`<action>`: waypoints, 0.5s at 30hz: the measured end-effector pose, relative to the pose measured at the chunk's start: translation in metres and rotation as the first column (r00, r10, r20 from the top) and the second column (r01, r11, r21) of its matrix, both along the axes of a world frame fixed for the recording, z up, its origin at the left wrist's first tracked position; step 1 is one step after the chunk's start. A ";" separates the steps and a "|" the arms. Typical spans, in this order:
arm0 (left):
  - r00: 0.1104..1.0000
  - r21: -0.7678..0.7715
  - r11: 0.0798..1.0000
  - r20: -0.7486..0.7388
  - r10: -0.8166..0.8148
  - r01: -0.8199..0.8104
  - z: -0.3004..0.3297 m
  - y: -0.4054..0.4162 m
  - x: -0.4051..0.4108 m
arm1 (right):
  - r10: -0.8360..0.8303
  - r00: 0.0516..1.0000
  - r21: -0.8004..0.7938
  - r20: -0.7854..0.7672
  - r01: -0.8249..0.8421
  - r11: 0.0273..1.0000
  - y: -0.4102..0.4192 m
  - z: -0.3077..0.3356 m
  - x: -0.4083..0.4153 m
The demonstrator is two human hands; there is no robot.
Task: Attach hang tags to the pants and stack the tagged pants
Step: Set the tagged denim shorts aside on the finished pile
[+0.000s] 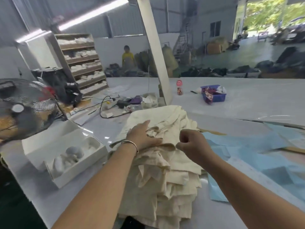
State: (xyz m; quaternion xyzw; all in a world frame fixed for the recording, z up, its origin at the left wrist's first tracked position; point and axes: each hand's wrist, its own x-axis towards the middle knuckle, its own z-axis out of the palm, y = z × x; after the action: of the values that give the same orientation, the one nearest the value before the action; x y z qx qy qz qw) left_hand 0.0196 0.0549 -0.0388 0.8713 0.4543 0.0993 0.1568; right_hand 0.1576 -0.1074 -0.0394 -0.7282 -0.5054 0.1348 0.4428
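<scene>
- stack of cream pants point(166, 172): tall, loosely folded pile on the pale table, edges ragged and uneven
- top pair point(158, 116): rumpled, waistband bunched near the middle

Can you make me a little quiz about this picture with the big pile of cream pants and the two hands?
1. True or false: the left hand lies flat with straight fingers on top of the pile of cream pants.
2. What stands to the left of the pile? A) a white box with compartments B) a red bucket C) a sewing machine
3. Fill in: far back on the table, the small basket is coloured ____.

Key:
1. True. The right hand is the one with curled fingers, at the top pair's edge; whether it pinches the cloth or a tag cannot be told.
2. A
3. Blue
</scene>
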 end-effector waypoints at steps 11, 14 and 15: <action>0.918 -0.124 0.983 0.389 -0.078 0.136 0.009 0.069 0.003 | -0.113 0.877 -0.164 -0.467 0.040 0.986 0.082 0.000 0.022; 0.939 0.134 0.990 0.335 -0.075 0.032 0.021 0.061 0.000 | -0.117 0.657 -0.176 -0.745 -0.024 0.984 0.096 0.007 0.023; 0.938 0.182 0.983 0.335 -0.091 0.030 0.023 0.057 -0.003 | -0.116 0.574 -0.185 -0.811 -0.064 0.981 0.100 0.008 0.023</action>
State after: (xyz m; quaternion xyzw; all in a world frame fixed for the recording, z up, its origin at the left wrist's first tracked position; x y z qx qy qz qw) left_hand 0.0165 0.1116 -0.0154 0.8647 0.3826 0.2835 0.1595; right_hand 0.1811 -0.0075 -0.0311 -0.6304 -0.2175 0.4975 0.5548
